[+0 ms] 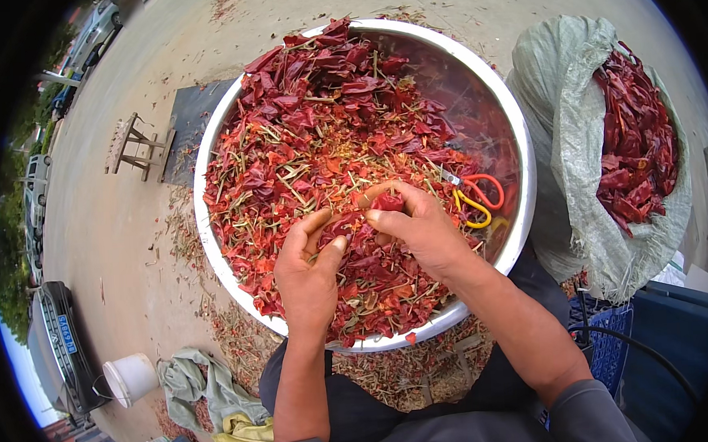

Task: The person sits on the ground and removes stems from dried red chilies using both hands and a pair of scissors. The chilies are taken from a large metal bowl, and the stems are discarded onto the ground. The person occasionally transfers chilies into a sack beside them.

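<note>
A large round metal basin (pixel 527 152) stands before me, heaped with broken dried red chili peppers (pixel 262 184), pale stems and seeds. Over its near half, my right hand (pixel 414 227) has its thumb and fingers curled around a dark red pepper piece (pixel 386 202). My left hand (pixel 308 268) faces it, thumb and forefinger bent beside other dark red pieces (pixel 349 224); whether they grip one is unclear. Scissors (pixel 473 195) with one red and one yellow handle loop lie on the peppers right of my right hand, their blades partly covered.
To the right, a pale woven sack (pixel 556 120) gapes, full of whole dried peppers (pixel 635 146). A blue plastic crate (pixel 606 340) sits below it. Leftward are a small wooden stool (pixel 137 145), a white bucket (pixel 131 380), crumpled sacks (pixel 203 385) and parked cars (pixel 60 350). Scraps litter the ground.
</note>
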`<action>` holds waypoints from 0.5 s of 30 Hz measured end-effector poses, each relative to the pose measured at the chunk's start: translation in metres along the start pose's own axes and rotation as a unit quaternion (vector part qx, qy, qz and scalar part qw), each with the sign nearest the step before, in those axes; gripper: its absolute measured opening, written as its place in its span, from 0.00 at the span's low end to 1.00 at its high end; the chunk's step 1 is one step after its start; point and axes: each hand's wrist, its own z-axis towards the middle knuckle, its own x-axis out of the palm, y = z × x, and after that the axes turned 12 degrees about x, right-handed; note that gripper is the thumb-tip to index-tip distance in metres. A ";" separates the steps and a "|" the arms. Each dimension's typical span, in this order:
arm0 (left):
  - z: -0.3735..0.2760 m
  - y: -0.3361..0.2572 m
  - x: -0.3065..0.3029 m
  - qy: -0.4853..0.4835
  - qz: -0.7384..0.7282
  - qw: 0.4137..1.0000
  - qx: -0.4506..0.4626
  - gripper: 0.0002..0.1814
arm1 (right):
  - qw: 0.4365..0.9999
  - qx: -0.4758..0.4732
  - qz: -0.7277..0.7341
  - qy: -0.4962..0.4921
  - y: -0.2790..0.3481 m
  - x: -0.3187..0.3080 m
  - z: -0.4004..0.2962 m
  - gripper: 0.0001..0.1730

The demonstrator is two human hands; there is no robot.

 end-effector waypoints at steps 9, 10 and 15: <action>0.004 0.008 -0.003 0.033 0.148 0.982 0.112 0.13 | 0.964 -0.066 -0.255 -0.036 0.001 0.000 0.000 0.10; 0.005 0.007 -0.001 0.039 0.170 0.974 0.148 0.12 | 0.950 -0.109 -0.289 -0.041 -0.003 0.000 0.002 0.11; 0.000 0.004 0.003 0.052 0.038 0.995 0.078 0.12 | 0.903 -0.177 -0.392 -0.025 -0.014 0.005 0.001 0.11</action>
